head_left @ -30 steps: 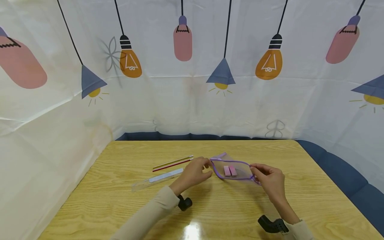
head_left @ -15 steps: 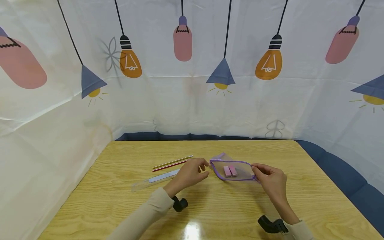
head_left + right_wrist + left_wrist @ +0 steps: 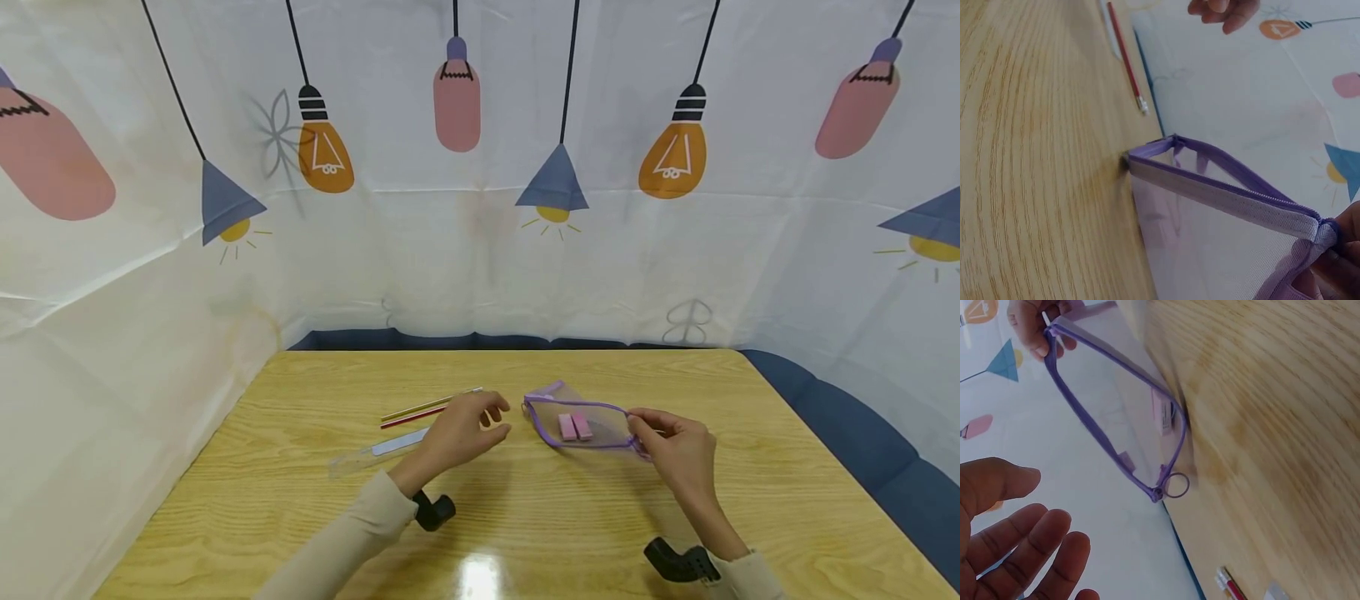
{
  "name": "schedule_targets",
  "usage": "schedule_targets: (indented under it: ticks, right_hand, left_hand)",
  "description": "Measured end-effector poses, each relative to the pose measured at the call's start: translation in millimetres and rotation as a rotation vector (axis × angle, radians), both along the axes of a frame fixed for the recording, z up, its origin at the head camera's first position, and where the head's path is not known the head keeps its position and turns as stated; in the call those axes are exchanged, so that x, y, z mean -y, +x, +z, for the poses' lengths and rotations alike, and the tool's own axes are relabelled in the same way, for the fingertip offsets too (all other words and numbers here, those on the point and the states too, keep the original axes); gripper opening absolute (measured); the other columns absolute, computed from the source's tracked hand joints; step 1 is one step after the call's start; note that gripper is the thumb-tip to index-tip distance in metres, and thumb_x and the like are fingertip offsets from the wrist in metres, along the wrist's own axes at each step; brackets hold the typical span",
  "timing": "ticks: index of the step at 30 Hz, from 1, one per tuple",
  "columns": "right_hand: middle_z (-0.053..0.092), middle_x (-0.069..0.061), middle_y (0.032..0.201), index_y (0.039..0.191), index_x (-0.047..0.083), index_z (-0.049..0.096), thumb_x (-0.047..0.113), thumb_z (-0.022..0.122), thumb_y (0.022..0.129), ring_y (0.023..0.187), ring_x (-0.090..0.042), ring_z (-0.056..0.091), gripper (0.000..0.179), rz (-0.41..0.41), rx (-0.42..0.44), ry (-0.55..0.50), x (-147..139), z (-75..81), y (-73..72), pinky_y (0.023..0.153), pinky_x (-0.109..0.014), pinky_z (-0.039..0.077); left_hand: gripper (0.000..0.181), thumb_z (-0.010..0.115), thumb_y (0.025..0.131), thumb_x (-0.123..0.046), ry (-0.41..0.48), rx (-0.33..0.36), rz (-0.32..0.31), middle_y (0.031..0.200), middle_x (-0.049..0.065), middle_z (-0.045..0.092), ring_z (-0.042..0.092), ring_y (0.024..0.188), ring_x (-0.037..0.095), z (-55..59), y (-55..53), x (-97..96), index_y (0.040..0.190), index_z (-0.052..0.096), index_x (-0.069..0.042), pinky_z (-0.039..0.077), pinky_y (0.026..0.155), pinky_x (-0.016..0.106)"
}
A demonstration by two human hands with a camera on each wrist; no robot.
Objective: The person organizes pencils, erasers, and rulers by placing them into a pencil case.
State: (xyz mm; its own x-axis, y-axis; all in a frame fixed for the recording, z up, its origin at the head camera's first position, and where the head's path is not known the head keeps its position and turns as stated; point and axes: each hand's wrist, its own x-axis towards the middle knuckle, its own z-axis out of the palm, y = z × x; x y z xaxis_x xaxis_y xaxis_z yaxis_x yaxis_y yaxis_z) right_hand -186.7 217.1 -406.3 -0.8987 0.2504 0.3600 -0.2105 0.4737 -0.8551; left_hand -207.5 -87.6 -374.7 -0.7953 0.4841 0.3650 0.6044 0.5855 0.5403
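My right hand [image 3: 681, 457] pinches the right end of a purple-edged mesh zip pouch [image 3: 607, 423]. The pouch gapes wide, and two pink erasers [image 3: 574, 427] lie inside. A pull ring [image 3: 1177, 485] hangs at the zip's far end in the left wrist view. My left hand [image 3: 459, 427] is apart from the pouch, over the pencils and ruler, with its fingers loosely bent around nothing. Beneath it are a gold pencil [image 3: 420, 407], a red pencil [image 3: 408, 418] and a clear ruler [image 3: 356, 463] with a whitish strip; the hand partly covers them.
Everything lies on a wood-grain table [image 3: 247, 500]. A white curtain [image 3: 480, 250] printed with lamps hangs behind and around it. Dark blue padding [image 3: 862, 425] runs along the table's right edge.
My left hand has drawn back from the pouch's left end, moving left over the pencils and ruler. The right hand and the pouch have stayed nearly in place.
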Motion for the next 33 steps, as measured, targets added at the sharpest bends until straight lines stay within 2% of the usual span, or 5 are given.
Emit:
schedule_targets:
  ticks: [6, 18, 26, 33]
  right_hand:
    - [0.071, -0.014, 0.083, 0.097, 0.001, 0.076, 0.022, 0.076, 0.086, 0.063, -0.009, 0.067, 0.023, 0.025, -0.001, -0.055, 0, -1.9, -1.2, 0.054, -0.023, 0.053]
    - [0.071, -0.019, 0.087, 0.104, -0.003, 0.073, 0.018, 0.075, 0.087, 0.063, -0.011, 0.069, 0.027, 0.06, 0.004, -0.126, 0, -2.4, -1.0, 0.057, -0.025, 0.054]
    - [0.071, -0.02, 0.092, 0.106, -0.005, 0.072, 0.018, 0.073, 0.088, 0.066, -0.011, 0.069, 0.029, 0.088, 0.026, -0.174, 0, -1.3, -0.9, 0.058, -0.026, 0.054]
    - [0.071, -0.02, 0.09, 0.106, -0.006, 0.072, 0.018, 0.073, 0.088, 0.066, -0.013, 0.07, 0.03, 0.095, 0.042, -0.22, -1, -2.3, -1.5, 0.059, -0.028, 0.055]
  left_hand:
    - [0.017, 0.069, 0.09, -0.011, 0.014, -0.009, 0.02, 0.092, 0.002, 0.066, 0.062, 0.078, 0.013, 8.3, 4.8, 10.3, 0.105, 0.068, -0.006, 0.051, 0.067, 0.027]
    - [0.018, 0.071, 0.088, -0.007, 0.097, -0.047, 0.047, 0.094, 0.004, 0.068, 0.063, 0.078, 0.016, 18.8, 9.4, 32.2, 0.105, 0.068, -0.005, 0.054, 0.069, 0.034]
    - [0.016, 0.074, 0.085, -0.008, 0.118, -0.064, 0.115, 0.088, 0.002, 0.068, 0.064, 0.076, 0.015, 22.7, 10.9, 45.9, 0.101, 0.07, -0.008, 0.054, 0.068, 0.031]
    - [0.02, 0.075, 0.084, -0.007, 0.137, -0.065, 0.169, 0.095, 0.005, 0.067, 0.065, 0.082, 0.02, 19.9, 11.3, 60.1, 0.103, 0.069, -0.007, 0.054, 0.073, 0.041]
